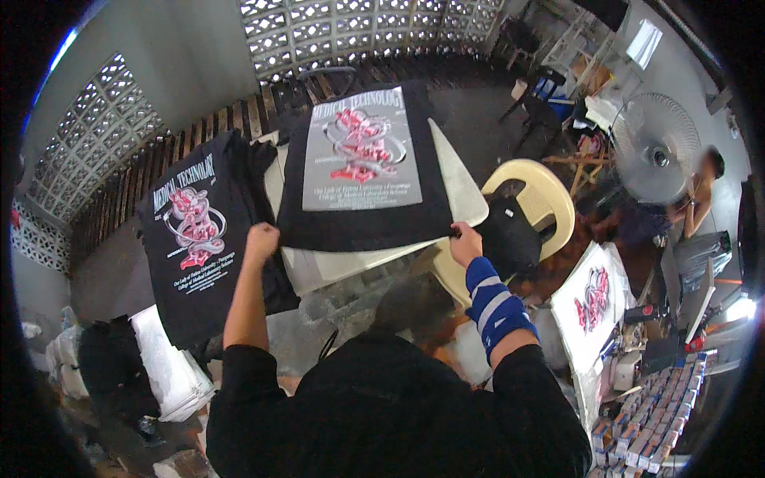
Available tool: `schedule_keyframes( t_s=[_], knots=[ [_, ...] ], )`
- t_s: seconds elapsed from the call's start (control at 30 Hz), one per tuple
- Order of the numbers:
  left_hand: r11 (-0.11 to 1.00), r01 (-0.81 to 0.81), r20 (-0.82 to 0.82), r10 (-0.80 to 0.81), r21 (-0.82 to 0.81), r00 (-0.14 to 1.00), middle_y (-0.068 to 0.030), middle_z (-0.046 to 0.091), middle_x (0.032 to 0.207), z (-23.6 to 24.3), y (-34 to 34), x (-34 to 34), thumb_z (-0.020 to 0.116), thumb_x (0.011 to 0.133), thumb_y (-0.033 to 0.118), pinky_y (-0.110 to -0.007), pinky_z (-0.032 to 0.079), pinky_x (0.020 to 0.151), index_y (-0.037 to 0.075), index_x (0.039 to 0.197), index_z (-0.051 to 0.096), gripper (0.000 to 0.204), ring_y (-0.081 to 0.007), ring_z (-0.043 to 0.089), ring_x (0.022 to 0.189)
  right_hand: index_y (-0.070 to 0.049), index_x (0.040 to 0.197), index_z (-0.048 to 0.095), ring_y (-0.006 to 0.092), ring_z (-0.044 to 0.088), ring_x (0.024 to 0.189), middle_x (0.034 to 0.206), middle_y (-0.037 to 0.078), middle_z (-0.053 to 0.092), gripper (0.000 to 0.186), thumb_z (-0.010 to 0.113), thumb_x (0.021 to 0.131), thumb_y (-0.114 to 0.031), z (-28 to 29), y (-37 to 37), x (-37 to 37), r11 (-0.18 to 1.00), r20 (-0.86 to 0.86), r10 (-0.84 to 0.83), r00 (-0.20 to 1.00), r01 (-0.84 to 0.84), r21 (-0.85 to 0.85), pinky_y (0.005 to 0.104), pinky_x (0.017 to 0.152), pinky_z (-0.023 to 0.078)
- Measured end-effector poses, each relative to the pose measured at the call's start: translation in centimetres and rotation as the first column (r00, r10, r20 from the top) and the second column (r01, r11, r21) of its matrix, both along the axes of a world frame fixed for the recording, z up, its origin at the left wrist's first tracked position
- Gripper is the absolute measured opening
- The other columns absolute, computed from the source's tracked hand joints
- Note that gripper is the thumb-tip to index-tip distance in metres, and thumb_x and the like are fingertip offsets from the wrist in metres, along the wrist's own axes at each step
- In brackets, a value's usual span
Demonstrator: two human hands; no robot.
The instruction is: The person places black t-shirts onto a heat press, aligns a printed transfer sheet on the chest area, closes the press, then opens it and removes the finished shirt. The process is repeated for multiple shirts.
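Torso [390, 414], fingers [457, 229] gripping hem [362, 242], shirt [365, 163] beyond

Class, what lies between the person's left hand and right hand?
In the head view, the near edge of the black printed shirt lies between them, left hand and right hand gripping its corners.

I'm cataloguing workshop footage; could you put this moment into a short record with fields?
Left hand: pinches near left corner of a black shirt
Right hand: pinches its near right corner
Surface: white table, shirt spread over it, red design up
Left side: pile of black printed shirts
Right side: cream chair holding a dark bundle
Beyond chair: round fan
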State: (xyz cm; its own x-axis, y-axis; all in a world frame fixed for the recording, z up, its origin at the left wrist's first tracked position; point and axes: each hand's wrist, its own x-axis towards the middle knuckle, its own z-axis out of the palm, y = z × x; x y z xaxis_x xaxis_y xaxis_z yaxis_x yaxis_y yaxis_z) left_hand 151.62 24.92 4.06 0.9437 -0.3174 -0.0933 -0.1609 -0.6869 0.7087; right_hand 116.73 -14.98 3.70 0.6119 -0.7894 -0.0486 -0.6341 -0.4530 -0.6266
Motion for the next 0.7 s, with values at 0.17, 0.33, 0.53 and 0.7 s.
schedule_keyframes(
  t_s=[0.17,0.33,0.53,0.7],
  knots=[
    [0.903,0.283,0.374,-0.397,0.324,0.838,-0.0242,0.059,0.134,-3.3,-6.4,-8.2,0.075,0.085,0.027,-0.059,0.036,0.107,0.0,0.123,0.062,0.049,-0.0424,0.053,0.127,-0.001,0.125,0.065,0.0455,0.059,0.12,0.122,0.027,0.066,0.047,0.069,0.085,-0.024,-6.1,4.3,-13.0,0.937,-0.357,0.332,0.873,-0.26,0.235,0.0489,0.104,0.048],
    [0.808,0.469,0.247,-0.566,0.358,0.786,-0.0208,0.026,0.165,-7.1,-17.5,-13.0,0.058,0.099,0.046,-0.062,0.018,0.122,0.009,0.157,0.035,0.073,-0.0438,0.021,0.153,-0.006,0.112,0.074,0.0364,0.067,0.107,0.114,0.017,0.072,0.04,0.071,0.087,-0.037,-15.0,11.2,-34.7,0.982,-0.541,0.102,0.835,0.003,0.188,0.0429,0.098,0.052],
    [0.697,0.423,0.014,-0.528,0.579,0.849,-0.0172,0.005,0.172,-7.7,-20.8,-18.5,0.036,0.101,0.067,-0.062,0.001,0.124,0.014,0.166,0.013,0.087,-0.0414,0.0,0.158,-0.015,0.103,0.069,0.0264,0.07,0.08,0.09,0.004,0.07,0.022,0.058,0.097,-0.033,-23.3,30.4,-58.0,-0.033,-0.236,-0.728,0.644,0.31,0.95,0.049,0.068,0.059],
    [0.497,0.331,-0.06,-0.484,0.802,0.873,-0.0202,-0.004,0.172,-4.8,-24.7,-21.3,0.063,0.091,0.061,-0.065,0.007,0.123,0.013,0.166,0.002,0.108,-0.0455,0.0,0.157,-0.009,0.116,0.067,0.0311,0.072,0.087,0.096,0.016,0.072,0.032,0.053,0.102,-0.034,-24.3,42.7,-60.5,0.864,-0.524,0.287,0.802,0.019,0.503,0.0504,0.073,0.058]
  ],
)
